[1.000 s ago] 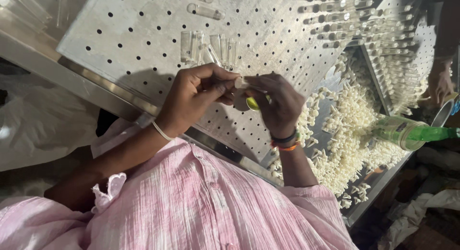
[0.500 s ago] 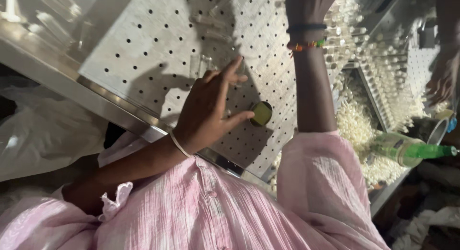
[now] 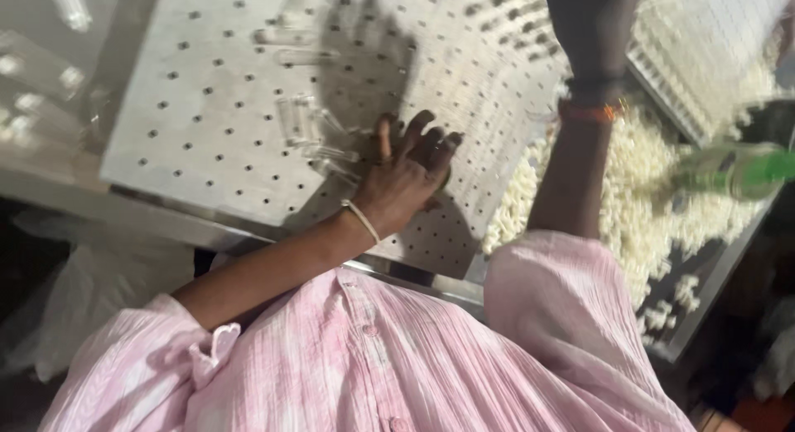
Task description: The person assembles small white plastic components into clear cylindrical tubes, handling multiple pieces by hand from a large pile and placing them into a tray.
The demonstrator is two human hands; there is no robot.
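My left hand [image 3: 406, 179] lies palm down on a perforated grey metal plate [image 3: 215, 101], fingers apart, with a thin white band on its wrist. Its fingertips rest beside several small clear glass tubes [image 3: 310, 130] lying on the plate, and nothing shows in its grip. My right arm stretches up and away across the plate, with dark and orange bangles [image 3: 590, 111] on the wrist. My right hand [image 3: 590, 22] is dark, blurred and cut by the top edge, so its fingers cannot be read.
A heap of small white pieces [image 3: 638, 200] fills a tray right of the plate. A green bottle [image 3: 733, 168] lies across it at the right. More clear tubes [image 3: 50, 63] lie blurred at the far left. The plate's steel rim [image 3: 166, 221] runs along the front.
My hands have parted: the right has reached up and away toward the top, and the left has laid itself flat on the plate. The yellow-green round piece seen earlier is out of sight.
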